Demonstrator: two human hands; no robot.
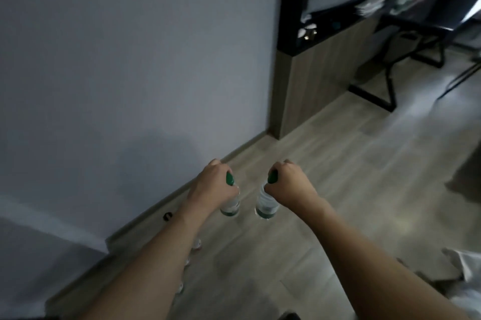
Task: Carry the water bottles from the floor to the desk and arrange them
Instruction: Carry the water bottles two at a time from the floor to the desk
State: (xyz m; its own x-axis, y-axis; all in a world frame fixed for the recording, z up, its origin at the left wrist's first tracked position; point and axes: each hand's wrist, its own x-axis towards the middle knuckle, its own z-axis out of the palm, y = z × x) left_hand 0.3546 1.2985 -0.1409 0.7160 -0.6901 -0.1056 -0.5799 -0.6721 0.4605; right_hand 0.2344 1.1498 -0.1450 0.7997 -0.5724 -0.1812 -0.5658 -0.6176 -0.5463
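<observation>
Two clear water bottles with green caps hang upright above the wooden floor. My left hand (214, 184) grips the neck of the left bottle (230, 207). The right bottle (266, 202) is held the same way, its neck gripped by my right hand (287, 181). Both bottle bodies show below my fists, side by side and a little apart. Several more bottles (196, 244) stand on the floor along the wall, mostly hidden behind my left forearm. A dark desk (406, 23) with black metal legs stands at the far right.
A grey wall fills the left half, with a baseboard (182, 189) along the floor. A black and wood-panelled partition (312, 72) juts out ahead, cluttered with small items. A white crumpled thing (466, 265) lies at the lower right. A chair leg (458, 80) shows near the desk.
</observation>
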